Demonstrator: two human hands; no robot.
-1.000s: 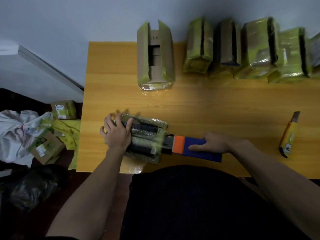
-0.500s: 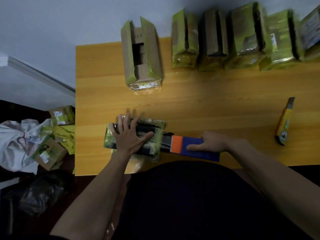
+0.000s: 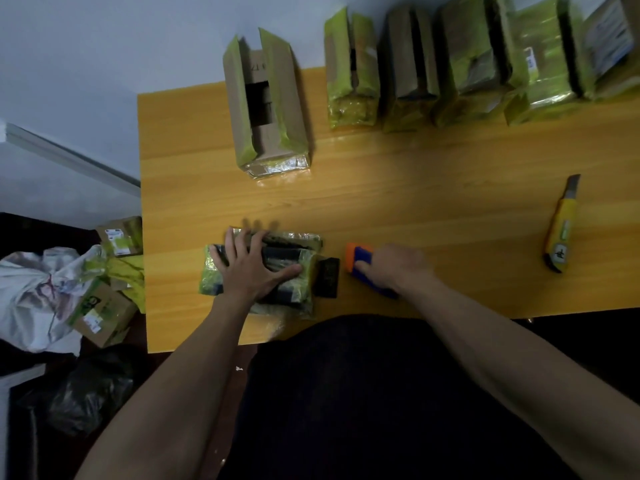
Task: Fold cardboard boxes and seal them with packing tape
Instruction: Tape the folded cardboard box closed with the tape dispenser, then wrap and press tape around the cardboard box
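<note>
Fingers (image 3: 242, 244) of left hand (image 3: 254, 271) spread flat, pinning taped box (image 3: 298, 271) at worktop (image 3: 415, 202) front edge | right hand (image 3: 394, 268) wraps blue tape dispenser (image 3: 360, 261) beside it (likely freeing tape) | knife (image 3: 559, 230) well apart

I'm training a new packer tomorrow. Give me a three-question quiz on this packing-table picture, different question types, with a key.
1. True or false: the left hand lies flat, fingers spread, on the small green-taped cardboard box.
2. What does the right hand hold? A) yellow utility knife B) blue-and-orange tape dispenser C) marker
3. Fill in: the yellow utility knife lies on the wooden table to the person's ____.

Key: 1 true; 2 B, the blue-and-orange tape dispenser; 3 right.
</note>
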